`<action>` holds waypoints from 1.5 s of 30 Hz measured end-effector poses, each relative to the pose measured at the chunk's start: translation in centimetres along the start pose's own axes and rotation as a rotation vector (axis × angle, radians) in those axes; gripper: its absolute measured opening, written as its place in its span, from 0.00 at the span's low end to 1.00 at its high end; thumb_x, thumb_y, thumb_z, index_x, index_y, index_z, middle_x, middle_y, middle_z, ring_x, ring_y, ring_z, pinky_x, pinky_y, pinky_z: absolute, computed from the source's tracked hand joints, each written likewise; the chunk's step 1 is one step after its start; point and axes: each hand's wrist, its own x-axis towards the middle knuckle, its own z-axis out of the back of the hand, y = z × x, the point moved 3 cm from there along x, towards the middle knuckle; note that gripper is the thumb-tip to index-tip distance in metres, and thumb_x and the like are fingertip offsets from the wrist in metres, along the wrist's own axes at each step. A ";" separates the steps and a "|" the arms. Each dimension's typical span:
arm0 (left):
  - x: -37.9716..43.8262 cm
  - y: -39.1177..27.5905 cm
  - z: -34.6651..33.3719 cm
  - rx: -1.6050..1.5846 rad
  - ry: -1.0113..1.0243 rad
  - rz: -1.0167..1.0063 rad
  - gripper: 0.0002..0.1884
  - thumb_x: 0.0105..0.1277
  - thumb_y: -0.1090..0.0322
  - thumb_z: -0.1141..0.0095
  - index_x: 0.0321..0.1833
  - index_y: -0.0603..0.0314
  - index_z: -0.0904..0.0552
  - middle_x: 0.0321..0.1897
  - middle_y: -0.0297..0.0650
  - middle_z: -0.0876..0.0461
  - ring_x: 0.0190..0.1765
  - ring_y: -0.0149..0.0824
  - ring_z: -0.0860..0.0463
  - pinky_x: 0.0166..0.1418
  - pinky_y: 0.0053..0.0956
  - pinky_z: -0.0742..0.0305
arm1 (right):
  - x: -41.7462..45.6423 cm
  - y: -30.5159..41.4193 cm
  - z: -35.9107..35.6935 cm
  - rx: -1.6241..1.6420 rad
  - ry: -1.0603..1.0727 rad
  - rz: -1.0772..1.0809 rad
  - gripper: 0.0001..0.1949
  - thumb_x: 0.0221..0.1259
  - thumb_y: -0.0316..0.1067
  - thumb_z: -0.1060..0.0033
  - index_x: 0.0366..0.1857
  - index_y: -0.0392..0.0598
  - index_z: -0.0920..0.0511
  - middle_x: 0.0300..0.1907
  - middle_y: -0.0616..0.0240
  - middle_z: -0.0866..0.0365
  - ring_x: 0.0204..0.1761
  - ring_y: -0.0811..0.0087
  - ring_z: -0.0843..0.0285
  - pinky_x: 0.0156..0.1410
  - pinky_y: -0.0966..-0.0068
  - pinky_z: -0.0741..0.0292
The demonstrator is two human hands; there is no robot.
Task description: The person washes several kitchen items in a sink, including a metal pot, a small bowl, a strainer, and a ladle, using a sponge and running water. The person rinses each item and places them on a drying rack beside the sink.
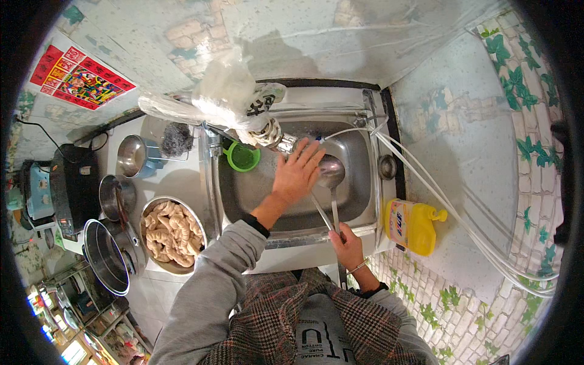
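Observation:
My right hand (347, 246), at the sink's front edge, grips the long handle of a metal ladle (332, 171). A second metal handle (322, 212) runs from the same hand, and its far end is hidden behind my left hand. The ladle's bowl hangs over the stainless steel sink (246, 205). My left hand (299, 169) is stretched out beside the ladle bowl, back upward and fingers extended. Its fingertips overlap the end of the metal faucet (285, 142); whether they touch it I cannot tell. Plastic film (228, 91) wraps the faucet's upper part.
A green strainer cup (242, 156) sits at the sink's left side. Left of the sink stand a bowl of pale, folded food pieces (173, 232), a deep metal pot (107, 258) and a saucepan (117, 196). A yellow detergent jug (410, 226) and white hoses (438, 191) are at right.

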 end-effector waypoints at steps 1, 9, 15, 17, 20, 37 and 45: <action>0.5 0.1 0.4 -0.069 0.039 0.023 0.22 0.68 0.57 0.52 0.65 0.49 0.29 0.61 0.44 0.27 0.62 0.54 0.28 0.60 0.40 0.30 | -0.1 0.2 0.2 -0.007 -0.002 0.000 0.15 0.61 0.44 0.40 0.45 0.46 0.24 0.24 0.58 0.19 0.26 0.65 0.19 0.32 0.70 0.25; -2.4 14.5 -8.3 -0.589 0.219 0.565 0.28 0.67 0.44 0.57 0.61 0.58 0.27 0.56 0.45 0.23 0.60 0.45 0.26 0.65 0.39 0.35 | -0.9 0.8 -0.1 -0.005 0.106 0.027 0.14 0.60 0.43 0.39 0.41 0.45 0.23 0.20 0.61 0.24 0.21 0.70 0.26 0.29 0.72 0.29; -2.8 9.7 -5.3 -1.676 0.131 1.463 0.27 0.67 0.46 0.57 0.58 0.61 0.25 0.53 0.44 0.22 0.53 0.42 0.22 0.61 0.39 0.31 | -0.8 -2.6 0.4 0.157 0.202 -0.069 0.14 0.62 0.43 0.40 0.43 0.44 0.24 0.19 0.66 0.27 0.19 0.73 0.30 0.26 0.75 0.32; -3.2 9.9 -4.8 -1.723 0.078 1.397 0.24 0.67 0.48 0.57 0.55 0.59 0.24 0.50 0.43 0.21 0.50 0.43 0.21 0.58 0.39 0.28 | 0.1 -3.8 0.5 0.454 0.471 -0.273 0.14 0.64 0.44 0.41 0.44 0.44 0.25 0.19 0.70 0.28 0.18 0.76 0.33 0.24 0.78 0.34; -5.3 11.9 -5.2 -1.853 0.014 1.245 0.25 0.67 0.46 0.58 0.54 0.60 0.22 0.46 0.45 0.19 0.45 0.41 0.19 0.50 0.39 0.24 | 0.2 -1.3 1.1 0.785 0.871 -0.501 0.16 0.68 0.46 0.46 0.48 0.45 0.26 0.20 0.73 0.31 0.19 0.81 0.34 0.24 0.83 0.37; -4.2 9.9 1.5 -0.241 0.218 0.631 0.16 0.59 0.59 0.40 0.45 0.62 0.19 0.31 0.53 0.18 0.35 0.52 0.17 0.39 0.39 0.24 | 0.1 -4.4 1.0 0.084 0.278 0.044 0.18 0.66 0.47 0.46 0.51 0.45 0.24 0.20 0.65 0.25 0.19 0.72 0.27 0.27 0.71 0.30; -9.4 10.6 -5.1 -0.777 -0.269 0.910 0.17 0.63 0.64 0.40 0.50 0.68 0.23 0.34 0.46 0.16 0.35 0.45 0.16 0.39 0.36 0.23 | 0.9 -3.3 -0.6 0.487 0.470 -0.309 0.19 0.69 0.39 0.49 0.59 0.43 0.30 0.25 0.76 0.31 0.24 0.84 0.34 0.27 0.82 0.33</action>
